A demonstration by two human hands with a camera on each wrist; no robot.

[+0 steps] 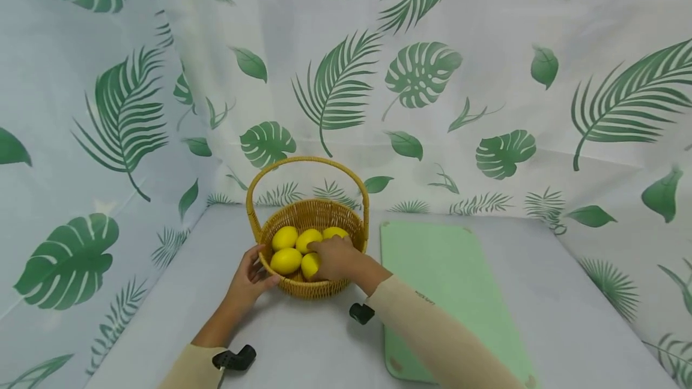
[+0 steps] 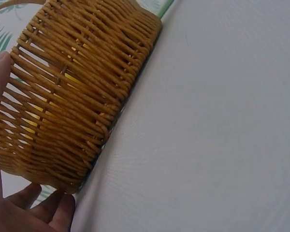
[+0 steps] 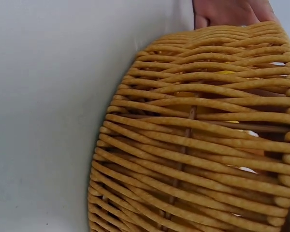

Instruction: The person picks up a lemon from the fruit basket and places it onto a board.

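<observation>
A woven basket (image 1: 308, 290) with a tall arched handle holds several smooth yellow lemons (image 1: 286, 261). My left hand (image 1: 245, 284) grips the basket's left side, its thumb near the front rim; in the left wrist view, the fingertips (image 2: 63, 210) touch the weave low down. Inside the basket, my right hand (image 1: 340, 260) reaches over from the right. Its curled fingers hold a lemon (image 1: 310, 266) near the front, which the hand partly covers. In the right wrist view, the basket wall (image 3: 193, 135) hides most of that hand's work.
A pale green cutting board (image 1: 443, 269) lies flat to the right of the basket, partly under the right sleeve. The white table (image 1: 324, 347) meets leaf-printed curtains (image 1: 346, 95) at the back and sides. Black wrist cameras (image 1: 235, 358) sit on both sleeves.
</observation>
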